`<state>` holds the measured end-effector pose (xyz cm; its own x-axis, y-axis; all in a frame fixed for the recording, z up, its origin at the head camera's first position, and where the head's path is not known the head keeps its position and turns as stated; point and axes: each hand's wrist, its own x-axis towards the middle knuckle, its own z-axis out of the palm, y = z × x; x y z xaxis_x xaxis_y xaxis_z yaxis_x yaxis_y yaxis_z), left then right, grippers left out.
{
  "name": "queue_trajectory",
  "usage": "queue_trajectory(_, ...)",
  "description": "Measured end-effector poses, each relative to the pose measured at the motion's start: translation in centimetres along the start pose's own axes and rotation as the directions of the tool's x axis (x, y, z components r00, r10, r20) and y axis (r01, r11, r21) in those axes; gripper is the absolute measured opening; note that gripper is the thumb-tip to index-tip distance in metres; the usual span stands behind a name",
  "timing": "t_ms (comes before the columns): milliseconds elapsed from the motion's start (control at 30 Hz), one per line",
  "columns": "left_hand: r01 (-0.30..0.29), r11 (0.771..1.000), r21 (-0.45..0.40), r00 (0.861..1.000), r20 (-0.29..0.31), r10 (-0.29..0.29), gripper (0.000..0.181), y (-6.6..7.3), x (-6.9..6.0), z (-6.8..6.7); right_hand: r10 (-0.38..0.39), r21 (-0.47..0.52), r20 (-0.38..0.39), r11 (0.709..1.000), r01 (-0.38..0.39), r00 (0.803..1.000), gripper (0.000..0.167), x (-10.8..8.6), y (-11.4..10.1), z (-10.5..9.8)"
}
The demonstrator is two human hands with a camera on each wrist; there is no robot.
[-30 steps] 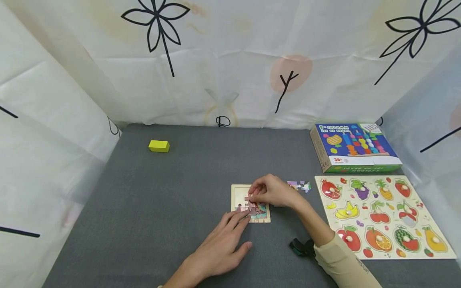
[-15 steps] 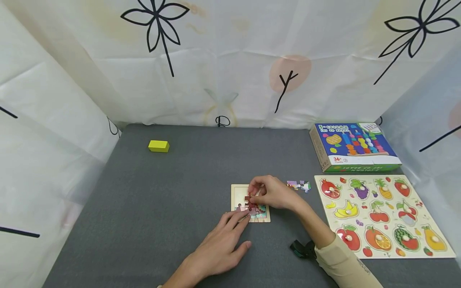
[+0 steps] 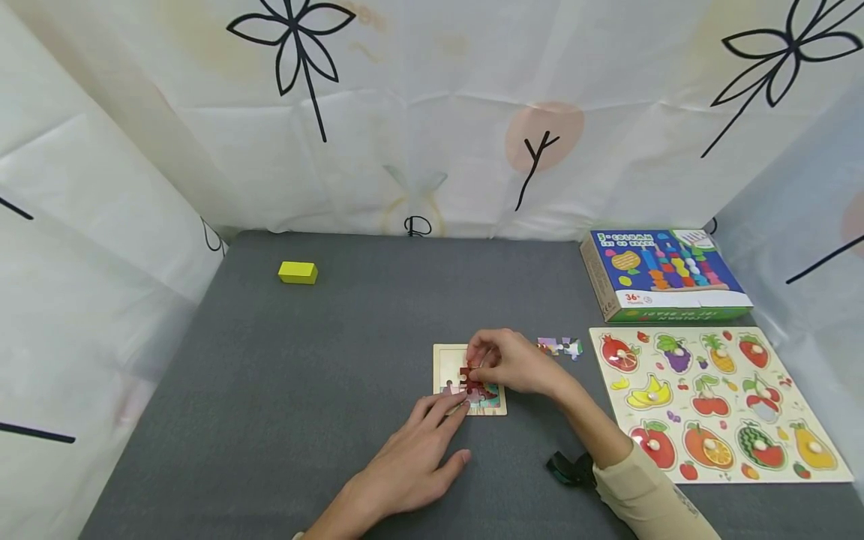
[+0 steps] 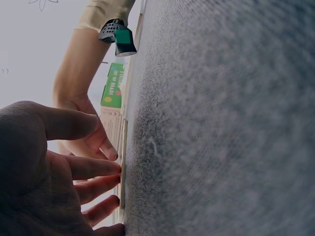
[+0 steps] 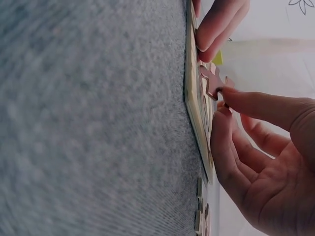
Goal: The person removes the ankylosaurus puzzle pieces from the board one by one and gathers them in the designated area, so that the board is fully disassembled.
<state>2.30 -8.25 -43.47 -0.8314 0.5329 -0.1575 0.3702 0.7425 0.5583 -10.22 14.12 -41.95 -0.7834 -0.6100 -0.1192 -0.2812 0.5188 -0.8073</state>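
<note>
A small wooden jigsaw tray [image 3: 440, 360], partly filled with coloured pieces, lies on the grey tabletop. My right hand [image 3: 516, 364] pinches a reddish jigsaw piece [image 5: 212, 82] between thumb and index finger. In the right wrist view this piece is tilted over the tray; whether its lower edge touches the pieces below cannot be told. My left hand [image 3: 412, 461] lies palm down with extended fingers, its fingertips on the near left part of the tray. The right hand hides the tray's far right corner.
Several loose jigsaw pieces [image 3: 560, 347] lie just right of the tray. Further right are a fruit peg board [image 3: 718, 405] and, behind it, a blue toy box [image 3: 668, 274]. A yellow block [image 3: 298, 273] sits far left. A black wrist camera [image 3: 570, 469] sits by the right sleeve.
The jigsaw piece in my right hand has tipped slightly, its face going from pale glare to deep red. The right hand has shifted only a little; my left hand stays put.
</note>
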Motion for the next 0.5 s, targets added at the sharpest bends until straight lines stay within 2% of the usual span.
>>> queue_trajectory(367,0.014,1.000,-0.001,1.000,0.016,-0.014,0.061,0.1,0.1,-0.2,-0.017,0.100,0.005,0.995,0.016,1.000,0.014,-0.8,0.2,-0.4)
queue_trajectory(500,0.010,1.000,0.021,1.000,0.001,-0.010,0.061,0.1,0.1,-0.2,-0.009,0.116,0.003,0.993,0.009,1.000,0.015,-1.3,0.3,-0.8)
